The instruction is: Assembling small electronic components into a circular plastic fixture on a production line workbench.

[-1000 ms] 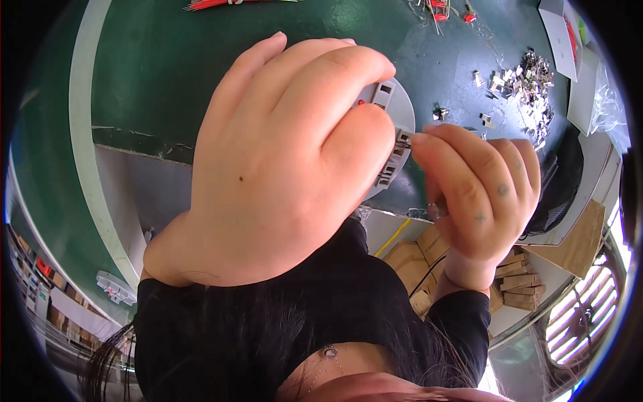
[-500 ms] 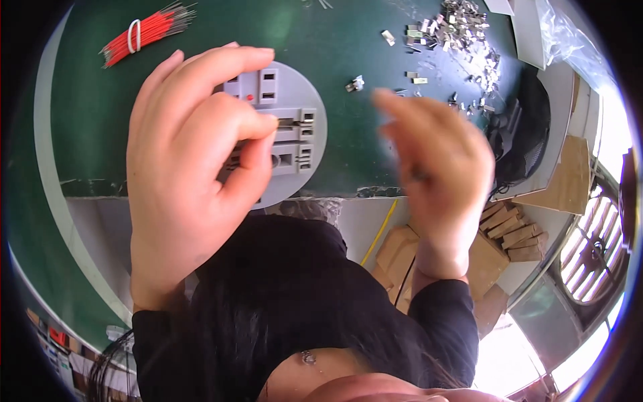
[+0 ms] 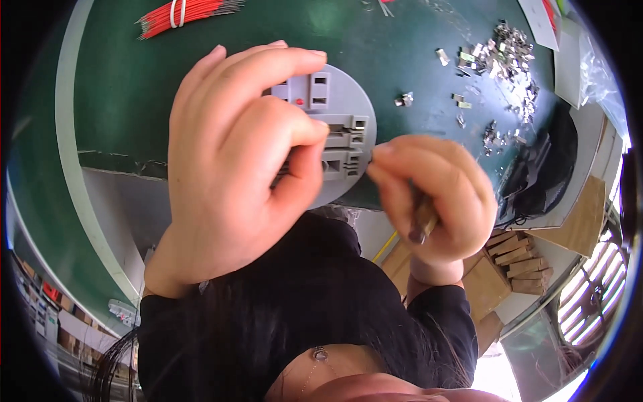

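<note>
Left hand (image 3: 244, 151): we are pinching narrowly over the grey disc (image 3: 357, 100), worktop's (image 3: 127, 100) near edge.
Right hand (image 3: 439, 191): we are pinching alongside, contents unclear.

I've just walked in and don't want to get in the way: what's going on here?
A person is working at a green table with both hands. The left hand is over a round grey plastic part, covering much of it. The right hand has its fingertips close to the part's right edge; whether either hand holds something small is hard to tell. Small metal pieces lie scattered to the right, and a bundle of red wires lies beyond the left hand.
</note>
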The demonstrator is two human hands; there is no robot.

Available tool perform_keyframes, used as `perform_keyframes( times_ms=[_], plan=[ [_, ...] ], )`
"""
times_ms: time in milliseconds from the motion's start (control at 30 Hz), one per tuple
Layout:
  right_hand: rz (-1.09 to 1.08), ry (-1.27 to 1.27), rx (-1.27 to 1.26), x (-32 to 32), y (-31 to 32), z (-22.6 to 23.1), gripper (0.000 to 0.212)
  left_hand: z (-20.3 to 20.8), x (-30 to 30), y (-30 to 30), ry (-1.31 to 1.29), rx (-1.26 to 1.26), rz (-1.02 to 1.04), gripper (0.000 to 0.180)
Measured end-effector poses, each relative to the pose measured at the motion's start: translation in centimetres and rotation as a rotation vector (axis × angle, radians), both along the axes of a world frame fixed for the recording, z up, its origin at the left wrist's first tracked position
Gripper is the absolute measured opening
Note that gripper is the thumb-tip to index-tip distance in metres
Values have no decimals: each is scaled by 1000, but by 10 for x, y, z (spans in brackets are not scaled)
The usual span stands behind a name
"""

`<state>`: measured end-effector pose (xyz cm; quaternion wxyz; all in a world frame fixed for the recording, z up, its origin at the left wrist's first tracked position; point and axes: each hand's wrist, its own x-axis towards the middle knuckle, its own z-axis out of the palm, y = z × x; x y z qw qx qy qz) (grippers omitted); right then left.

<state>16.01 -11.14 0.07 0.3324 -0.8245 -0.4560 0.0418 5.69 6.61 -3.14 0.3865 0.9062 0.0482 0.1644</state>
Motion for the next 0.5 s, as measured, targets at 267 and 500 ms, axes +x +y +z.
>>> perform_keyframes(
  times_ms=[267, 500],
  plan=[
    [-18, -80, -62, -11, 2, -6, 25, 4, -2, 5, 30, 24, -12, 25],
    [-188, 0, -7, -13, 2, -12, 26, 3, -1, 5, 15, 35, -6, 25]
  ],
)
